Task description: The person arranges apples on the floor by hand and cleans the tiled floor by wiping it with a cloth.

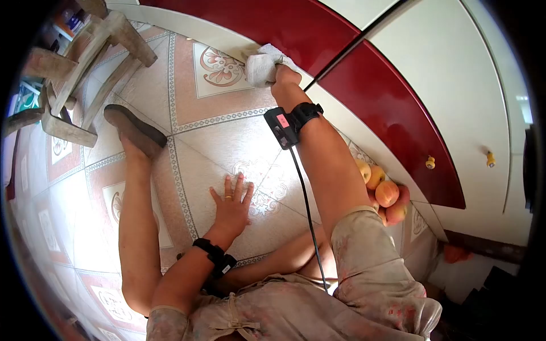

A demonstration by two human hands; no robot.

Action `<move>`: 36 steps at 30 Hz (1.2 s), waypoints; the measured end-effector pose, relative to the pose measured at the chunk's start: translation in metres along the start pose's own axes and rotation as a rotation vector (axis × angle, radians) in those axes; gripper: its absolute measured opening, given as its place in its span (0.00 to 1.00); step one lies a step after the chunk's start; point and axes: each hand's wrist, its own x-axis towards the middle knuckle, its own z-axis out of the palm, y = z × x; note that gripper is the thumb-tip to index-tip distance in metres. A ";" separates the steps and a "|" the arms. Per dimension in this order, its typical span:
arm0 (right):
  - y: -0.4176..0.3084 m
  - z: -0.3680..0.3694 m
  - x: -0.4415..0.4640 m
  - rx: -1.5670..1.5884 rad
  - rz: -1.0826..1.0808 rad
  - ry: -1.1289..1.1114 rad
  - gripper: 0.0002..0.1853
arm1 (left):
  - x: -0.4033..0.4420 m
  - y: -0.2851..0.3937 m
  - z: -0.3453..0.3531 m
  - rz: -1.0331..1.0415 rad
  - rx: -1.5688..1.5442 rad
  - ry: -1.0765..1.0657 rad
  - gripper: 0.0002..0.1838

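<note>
My right hand reaches far forward, its fingers wrapped in a greyish-white cloth. That cloth meets the cream strip along the foot of the cabinet, right by the tiled floor. Most of the fingers are hidden by the fabric. Lower down, my left hand lies on the patterned floor tiles with fingers spread and a ring on one of them; nothing is in it. Each forearm wears a black strapped device, and a cable runs down from the right one.
Beside my right arm, several red-yellow fruits are piled against the cabinet base. The red and cream cabinet with yellow knobs fills the right. A wooden stool stands upper left. My shoe rests on the tiles.
</note>
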 end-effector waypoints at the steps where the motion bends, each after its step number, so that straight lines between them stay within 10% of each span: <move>1: -0.001 -0.001 -0.004 0.022 -0.005 -0.027 0.29 | 0.001 0.000 0.000 0.000 -0.007 0.000 0.58; 6: 0.039 -0.019 0.047 0.153 -0.077 -0.158 0.24 | 0.000 0.000 0.001 0.001 -0.021 0.050 0.58; 8: 0.017 -0.088 0.011 -1.500 -0.780 -0.082 0.20 | -0.003 0.001 0.003 0.001 -0.018 0.043 0.58; 9: 0.019 -0.107 0.005 -1.682 -0.773 -0.020 0.19 | -0.003 0.001 0.002 0.002 -0.013 0.037 0.58; 10: 0.048 -0.143 0.055 -1.404 -0.959 -0.069 0.31 | -0.002 0.001 0.001 0.002 -0.009 0.035 0.58; 22: 0.048 -0.277 -0.003 -1.731 -0.501 0.141 0.33 | -0.001 0.001 0.006 -0.003 -0.010 0.069 0.58; 23: 0.074 -0.263 0.030 -0.953 -0.440 0.050 0.32 | -0.001 0.002 0.004 0.001 -0.004 0.058 0.58; 25: 0.074 -0.197 0.007 -0.347 -0.294 0.199 0.31 | -0.001 0.002 -0.001 0.002 0.005 0.037 0.59; 27: 0.133 -0.149 0.070 -0.220 -0.849 -0.200 0.32 | -0.002 -0.001 0.000 0.010 0.014 0.038 0.59; 28: 0.118 -0.135 0.044 -0.694 -1.152 -0.242 0.35 | -0.001 -0.001 0.001 0.015 0.015 0.038 0.60; 31: 0.110 -0.075 -0.018 -0.740 -0.951 0.013 0.35 | -0.002 0.000 0.000 0.016 0.016 0.038 0.60; 36: 0.117 -0.025 -0.028 -0.972 -1.421 -0.358 0.38 | -0.002 -0.001 0.010 0.030 0.024 0.153 0.59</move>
